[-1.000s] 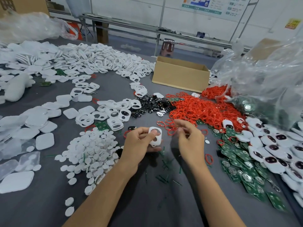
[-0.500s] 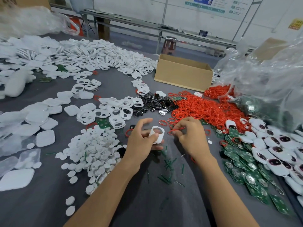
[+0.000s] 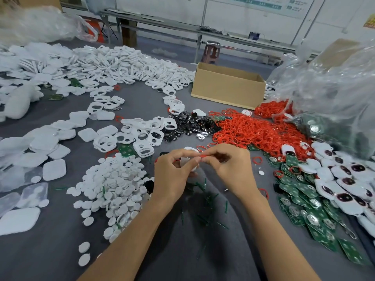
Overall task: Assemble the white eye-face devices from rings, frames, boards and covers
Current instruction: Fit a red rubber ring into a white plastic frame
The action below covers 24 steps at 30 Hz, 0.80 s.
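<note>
My left hand (image 3: 174, 175) grips a small white frame (image 3: 189, 159) just above the grey table, its fingers curled round it. My right hand (image 3: 229, 169) pinches a red ring (image 3: 204, 156) at the frame's top edge, thumb and forefinger meeting the left fingertips. Most of the frame is hidden behind the fingers. A heap of red rings (image 3: 255, 132) lies just beyond the hands. White frames (image 3: 142, 136) lie scattered to the upper left, green boards (image 3: 304, 201) to the right.
White round discs (image 3: 113, 187) are heaped left of my left forearm. Black eye pieces (image 3: 188, 124) sit beyond the hands. Finished white eye-face devices (image 3: 349, 179) pile at the right. An open cardboard box (image 3: 227, 90) and clear plastic bags (image 3: 328, 88) stand behind.
My right hand has moved from the ring heap's edge to the frame, bringing a red ring against its top. The left hand has turned the frame slightly toward the right hand.
</note>
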Motion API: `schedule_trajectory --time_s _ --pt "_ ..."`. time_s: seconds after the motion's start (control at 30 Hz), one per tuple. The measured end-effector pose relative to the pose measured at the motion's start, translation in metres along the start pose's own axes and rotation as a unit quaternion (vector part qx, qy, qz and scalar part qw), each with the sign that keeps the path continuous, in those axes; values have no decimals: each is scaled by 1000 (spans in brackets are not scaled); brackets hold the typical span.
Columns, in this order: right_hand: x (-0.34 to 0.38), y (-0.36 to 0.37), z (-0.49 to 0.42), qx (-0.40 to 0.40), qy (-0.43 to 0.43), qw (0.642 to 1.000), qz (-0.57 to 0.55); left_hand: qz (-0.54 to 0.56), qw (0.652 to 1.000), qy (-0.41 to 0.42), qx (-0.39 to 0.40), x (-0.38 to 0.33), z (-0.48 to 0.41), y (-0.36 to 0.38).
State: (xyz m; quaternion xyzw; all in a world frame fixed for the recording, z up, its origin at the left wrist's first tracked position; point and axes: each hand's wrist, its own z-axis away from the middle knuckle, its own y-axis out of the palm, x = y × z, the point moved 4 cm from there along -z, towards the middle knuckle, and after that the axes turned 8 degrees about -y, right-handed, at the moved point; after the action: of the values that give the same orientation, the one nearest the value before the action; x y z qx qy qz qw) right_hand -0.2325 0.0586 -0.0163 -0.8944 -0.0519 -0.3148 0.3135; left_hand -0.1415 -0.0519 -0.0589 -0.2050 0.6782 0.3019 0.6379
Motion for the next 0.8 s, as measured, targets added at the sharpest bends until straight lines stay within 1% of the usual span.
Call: schedule_trajectory --time_s 0.1,0.23,0.33,0.43,0.53,0.63,0.73,0.8 --pt "0 2 1 -1 29 998 -50 -5 1000 8 1 -1 1 -1" --pt "0 5 2 13 48 996 -76 -19 1000 13 -4 1 0 -1" --pt "-1 6 3 30 59 991 -113 2 1000 -6 5 2 0 0" --pt "-4 5 3 14 80 984 -161 40 998 -39 18 5 -2 0" --pt "-8 6 3 -11 111 974 -196 39 998 -51 29 6 -2 1" --pt "-7 10 5 -20 127 973 -194 38 998 -49 27 6 -1 2" --pt "-3 13 7 -20 114 982 -148 42 998 -35 18 5 -1 2" --pt "-3 12 7 -19 107 984 -141 38 999 -27 11 5 -2 1"
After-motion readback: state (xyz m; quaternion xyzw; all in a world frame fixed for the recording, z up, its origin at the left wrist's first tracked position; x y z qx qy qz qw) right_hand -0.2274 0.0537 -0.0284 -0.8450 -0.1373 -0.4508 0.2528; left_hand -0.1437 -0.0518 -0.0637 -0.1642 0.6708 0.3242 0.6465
